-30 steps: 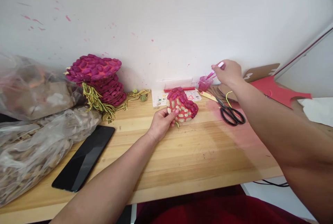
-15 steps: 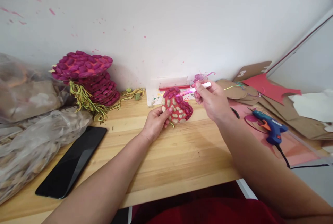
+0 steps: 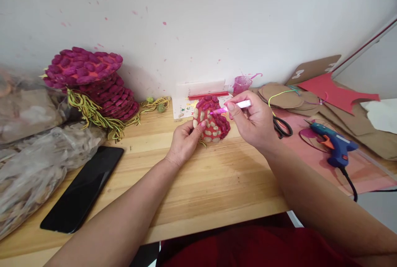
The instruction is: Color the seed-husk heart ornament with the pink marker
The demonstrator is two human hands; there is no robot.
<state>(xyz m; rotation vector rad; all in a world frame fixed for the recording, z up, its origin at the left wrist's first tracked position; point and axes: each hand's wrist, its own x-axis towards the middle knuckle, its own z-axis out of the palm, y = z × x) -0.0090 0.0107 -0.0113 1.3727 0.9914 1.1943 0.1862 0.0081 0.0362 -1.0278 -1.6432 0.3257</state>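
My left hand grips a red heart-shaped piece covered with shells, some pale and some painted magenta, and holds it up on the wooden table. My right hand pinches a small brush with a white handle; its pink tip touches the shells near the middle of the heart. A small pink paint cup stands by the wall behind the heart.
A stack of finished magenta shell hearts with yellow tassels stands at the back left. Plastic bags of shells lie at the left, a black phone beside them. Scissors, a blue glue gun, cardboard and red paper lie at the right.
My right hand has come back from the paint cup by the wall with the brush and put its tip on the heart. My left hand has kept hold of the heart.
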